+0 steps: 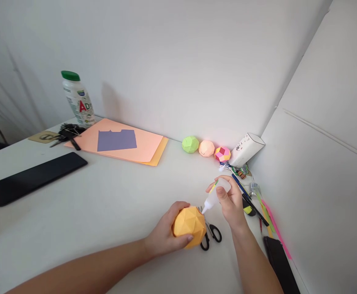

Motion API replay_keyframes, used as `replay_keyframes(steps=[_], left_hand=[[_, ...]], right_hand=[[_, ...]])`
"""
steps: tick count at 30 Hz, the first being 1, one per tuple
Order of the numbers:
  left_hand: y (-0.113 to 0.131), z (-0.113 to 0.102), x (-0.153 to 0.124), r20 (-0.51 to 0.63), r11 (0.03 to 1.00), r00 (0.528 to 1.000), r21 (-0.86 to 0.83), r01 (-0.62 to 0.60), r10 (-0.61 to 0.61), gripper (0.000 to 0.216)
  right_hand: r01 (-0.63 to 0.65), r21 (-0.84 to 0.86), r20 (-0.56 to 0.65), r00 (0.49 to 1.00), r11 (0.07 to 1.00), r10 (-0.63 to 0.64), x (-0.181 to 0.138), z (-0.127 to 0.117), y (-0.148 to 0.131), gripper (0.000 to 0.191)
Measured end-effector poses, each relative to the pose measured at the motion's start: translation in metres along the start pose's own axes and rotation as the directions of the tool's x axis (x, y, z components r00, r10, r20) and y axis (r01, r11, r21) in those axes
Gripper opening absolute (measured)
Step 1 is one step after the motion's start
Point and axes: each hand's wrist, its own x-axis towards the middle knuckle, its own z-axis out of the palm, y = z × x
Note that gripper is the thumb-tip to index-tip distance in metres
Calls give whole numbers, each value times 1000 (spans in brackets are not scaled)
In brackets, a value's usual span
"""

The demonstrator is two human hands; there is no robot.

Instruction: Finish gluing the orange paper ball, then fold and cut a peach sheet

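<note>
An orange faceted paper ball (pixel 190 225) is gripped in my left hand (pixel 169 228), with the thumb along its lower front and the fingers over its top. My right hand (pixel 232 200) is wrapped round a white squeeze glue bottle (pixel 215 196), tilted with its nozzle pointing down to the left. The nozzle tip is at the upper right side of the ball; whether it touches the paper I cannot tell. Scissors with black handles (pixel 217 233) lie on the table behind the ball, their blades partly hidden by it.
Green (pixel 190 144), peach (pixel 206 148) and multicoloured paper balls (pixel 222 154) line the wall beside a white box (pixel 247 149). Pens (pixel 258 210), paper strips and a phone (pixel 281 263) lie along the right wall. Pink paper sheets (pixel 120 153), keys (pixel 70 132), a bottle (pixel 79 100) and a black slab (pixel 34 177) are left.
</note>
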Motion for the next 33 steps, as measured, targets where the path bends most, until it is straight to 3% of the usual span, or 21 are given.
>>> replay_keyframes(steps=[33], left_hand=[[2, 2, 0, 34, 999, 998, -10, -47, 47, 57]], right_hand=[[-43, -64, -3, 999, 997, 43, 2, 1, 7, 32]])
